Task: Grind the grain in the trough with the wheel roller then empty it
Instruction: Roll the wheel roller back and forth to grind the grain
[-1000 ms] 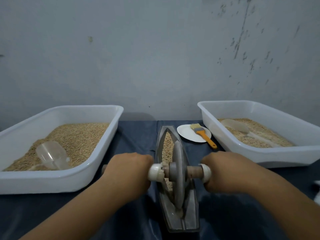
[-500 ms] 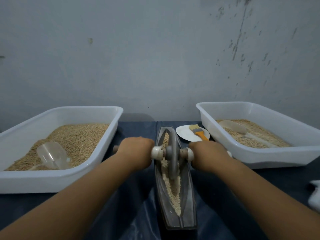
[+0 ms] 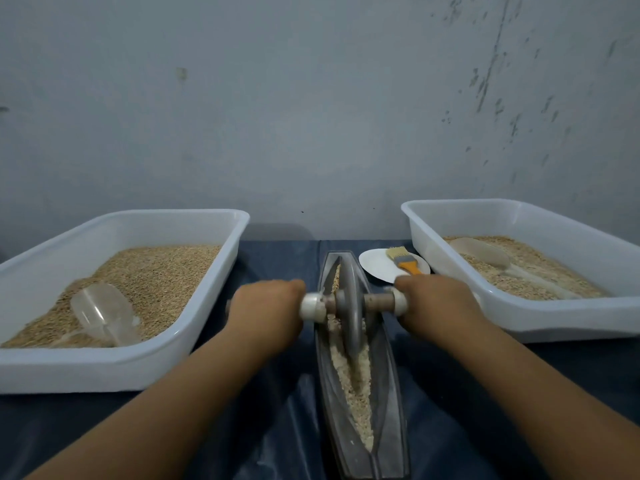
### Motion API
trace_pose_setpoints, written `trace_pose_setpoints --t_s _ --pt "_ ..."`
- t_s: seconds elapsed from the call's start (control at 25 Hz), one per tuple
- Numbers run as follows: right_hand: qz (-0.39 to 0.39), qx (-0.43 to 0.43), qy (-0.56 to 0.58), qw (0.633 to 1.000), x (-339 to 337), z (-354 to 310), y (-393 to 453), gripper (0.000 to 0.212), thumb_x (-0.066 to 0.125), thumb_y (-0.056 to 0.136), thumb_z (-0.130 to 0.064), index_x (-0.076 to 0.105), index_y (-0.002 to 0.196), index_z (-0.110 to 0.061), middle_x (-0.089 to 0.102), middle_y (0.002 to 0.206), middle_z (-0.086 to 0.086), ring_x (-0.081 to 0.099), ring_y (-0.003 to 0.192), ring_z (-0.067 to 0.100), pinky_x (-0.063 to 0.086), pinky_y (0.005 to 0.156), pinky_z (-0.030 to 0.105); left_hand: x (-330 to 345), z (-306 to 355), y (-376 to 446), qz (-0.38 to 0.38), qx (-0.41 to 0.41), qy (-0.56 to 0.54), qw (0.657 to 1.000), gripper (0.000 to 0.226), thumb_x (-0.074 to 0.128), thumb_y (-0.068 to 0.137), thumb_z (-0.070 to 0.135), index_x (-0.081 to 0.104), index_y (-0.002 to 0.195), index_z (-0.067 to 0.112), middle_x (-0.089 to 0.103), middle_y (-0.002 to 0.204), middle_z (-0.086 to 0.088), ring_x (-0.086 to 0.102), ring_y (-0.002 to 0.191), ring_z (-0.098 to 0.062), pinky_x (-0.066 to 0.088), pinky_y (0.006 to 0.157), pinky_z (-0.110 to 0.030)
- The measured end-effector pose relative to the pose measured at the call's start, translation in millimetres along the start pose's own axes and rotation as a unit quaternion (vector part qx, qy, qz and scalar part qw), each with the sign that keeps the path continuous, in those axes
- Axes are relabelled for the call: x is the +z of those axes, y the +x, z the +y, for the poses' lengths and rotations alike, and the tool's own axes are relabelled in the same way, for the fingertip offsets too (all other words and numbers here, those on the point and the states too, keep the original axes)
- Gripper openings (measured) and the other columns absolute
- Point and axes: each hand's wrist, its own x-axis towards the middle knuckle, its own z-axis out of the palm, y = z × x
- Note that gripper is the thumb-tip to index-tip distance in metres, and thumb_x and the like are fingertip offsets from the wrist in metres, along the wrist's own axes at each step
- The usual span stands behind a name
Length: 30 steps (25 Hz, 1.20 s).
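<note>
A long grey metal trough (image 3: 391, 410) lies lengthwise in front of me on the dark cloth. Crushed pale grain (image 3: 353, 393) fills its groove. The grey wheel roller (image 3: 349, 306) stands upright in the far half of the trough on a wooden axle with white end caps. My left hand (image 3: 266, 310) grips the left axle handle. My right hand (image 3: 436, 303) grips the right handle. Both fists are curled round the handles, hiding them.
A white tub (image 3: 104, 368) of whole grain with a clear scoop (image 3: 100, 313) stands at the left. Another white tub (image 3: 554, 317) of paler grain with a scoop (image 3: 481, 252) stands at the right. A white plate (image 3: 377, 266) bearing an orange-handled brush (image 3: 403, 259) lies behind the trough.
The wheel rolled from the near part of the trough to the far half, both hands moving away from me with it. Ground grain near me is now uncovered.
</note>
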Motion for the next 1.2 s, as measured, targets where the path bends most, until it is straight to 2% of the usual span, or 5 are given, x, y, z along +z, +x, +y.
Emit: trace_pose_setpoints --t_s 0.2,0.52,0.72,1.0,1.2 --pt "-0.018 0.011 0.005 1.0 11.6 4.8 45.2 0.007 0.059 0.08 -0.031 0.056 0.086 -0.031 0.061 0.091 -0.004 0.054 0.077 0.019 0.042 0.063 0.028 -4.9 -0.3 45.1 -0.046 -0.004 0.001 0.999 0.014 0.063 0.082 0.03 0.056 0.093 0.028 0.058 0.082 0.006 0.057 0.077 -0.017 0.048 0.071 -0.034" --pt "-0.04 -0.017 -0.039 0.998 -7.1 4.2 -52.2 0.025 0.062 0.08 -0.045 0.039 0.07 -0.039 0.053 0.069 -0.012 0.047 0.062 0.001 0.033 0.052 0.024 -5.2 -0.1 -35.3 0.001 0.042 -0.007 0.999 0.02 0.057 0.079 0.038 0.038 0.078 0.035 0.049 0.068 0.011 0.05 0.065 -0.007 0.037 0.058 -0.026" --pt "-0.008 0.008 -0.001 1.0 2.1 -1.6 -5.8 0.026 0.06 0.085 -0.037 0.041 0.069 -0.033 0.056 0.073 -0.011 0.049 0.064 0.009 0.034 0.056 0.026 1.1 2.1 -10.3 0.009 -0.002 0.007 1.0 0.015 0.058 0.081 0.036 0.044 0.079 0.032 0.043 0.064 0.011 0.044 0.059 -0.007 0.031 0.054 -0.026" --pt "-0.017 0.013 0.013 1.0 9.1 0.1 26.2 0.007 0.058 0.084 -0.033 0.051 0.083 -0.03 0.063 0.09 -0.005 0.055 0.074 0.018 0.043 0.064 0.028 -14.0 3.3 34.1 -0.069 0.007 -0.011 0.998 0.013 0.062 0.081 0.027 0.056 0.094 0.027 0.056 0.08 0.008 0.056 0.075 -0.015 0.045 0.069 -0.032" --pt "-0.043 -0.021 -0.021 0.999 -8.9 3.6 -51.8 0.021 0.062 0.078 -0.042 0.043 0.07 -0.036 0.055 0.071 -0.011 0.051 0.064 0.004 0.035 0.053 0.025 -12.1 5.8 -44.4 0.031 0.066 0.007 0.997 0.029 0.067 0.07 0.032 0.038 0.074 0.034 0.045 0.061 0.011 0.046 0.056 -0.009 0.035 0.052 -0.026"
